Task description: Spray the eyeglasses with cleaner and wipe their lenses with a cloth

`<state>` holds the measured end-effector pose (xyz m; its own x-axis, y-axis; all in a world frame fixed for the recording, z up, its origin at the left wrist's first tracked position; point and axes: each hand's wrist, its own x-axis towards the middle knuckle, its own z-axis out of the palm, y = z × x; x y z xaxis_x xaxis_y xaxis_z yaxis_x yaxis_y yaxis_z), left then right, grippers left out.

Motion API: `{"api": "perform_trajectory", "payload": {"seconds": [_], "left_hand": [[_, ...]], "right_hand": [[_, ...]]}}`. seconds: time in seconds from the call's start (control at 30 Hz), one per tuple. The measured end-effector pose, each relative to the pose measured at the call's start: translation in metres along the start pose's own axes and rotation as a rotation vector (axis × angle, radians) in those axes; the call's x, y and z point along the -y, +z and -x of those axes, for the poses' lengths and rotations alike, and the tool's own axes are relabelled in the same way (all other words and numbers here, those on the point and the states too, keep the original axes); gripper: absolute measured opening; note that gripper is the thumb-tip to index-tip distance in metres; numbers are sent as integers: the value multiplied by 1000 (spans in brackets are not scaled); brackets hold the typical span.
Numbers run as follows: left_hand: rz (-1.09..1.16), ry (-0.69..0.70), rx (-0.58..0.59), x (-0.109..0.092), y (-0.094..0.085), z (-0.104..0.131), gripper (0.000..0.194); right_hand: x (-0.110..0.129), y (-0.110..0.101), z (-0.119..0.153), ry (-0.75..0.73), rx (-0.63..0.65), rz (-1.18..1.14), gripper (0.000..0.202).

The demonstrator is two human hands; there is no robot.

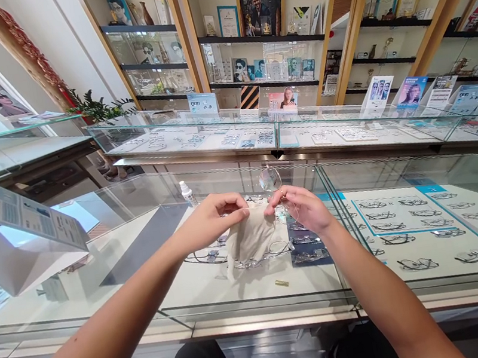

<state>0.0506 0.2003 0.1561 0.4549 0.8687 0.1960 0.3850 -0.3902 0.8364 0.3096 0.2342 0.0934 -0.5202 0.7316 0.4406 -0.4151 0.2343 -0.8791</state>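
My left hand [217, 215] pinches the top edge of a beige cleaning cloth [251, 237], which hangs down over the glass counter. Between the fingers of my right hand [305, 208] is a pair of thin-rimmed eyeglasses [270, 179]; one round lens stands up above the fingertips. The right fingertips are also close to the cloth's upper right corner, and I cannot tell whether they touch it. A white spray bottle [187, 194] stands upright just beyond my left hand.
Below my hands, the glass display counter [241, 308] holds rows of eyeglasses [418, 264]. A folded display card [23, 219] stands at the left. Across the aisle runs another glass showcase [196, 140] with small signs, and wooden shelves [262, 36] line the wall.
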Motion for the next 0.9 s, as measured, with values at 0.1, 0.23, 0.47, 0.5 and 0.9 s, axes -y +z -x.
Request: {"api": "perform_trajectory", "payload": {"seconds": [0.1,0.23,0.47,0.5,0.9], "left_hand": [[1,-75,126,-3,-6,-2,30],[8,-117,225,-5,-7,-3,26],[20,-121,301,-3,-5,-5,24],[18,-121,298,-2,-6,-5,25],[43,-127,269,3,-4,-2,34]], "right_hand": [[2,1,3,26,89,-68,34],[3,4,6,86,208,-114,36],[1,4,6,118,279,-128,34],[2,4,6,118,288,-131,33],[7,5,6,154,305,-177,31]]}}
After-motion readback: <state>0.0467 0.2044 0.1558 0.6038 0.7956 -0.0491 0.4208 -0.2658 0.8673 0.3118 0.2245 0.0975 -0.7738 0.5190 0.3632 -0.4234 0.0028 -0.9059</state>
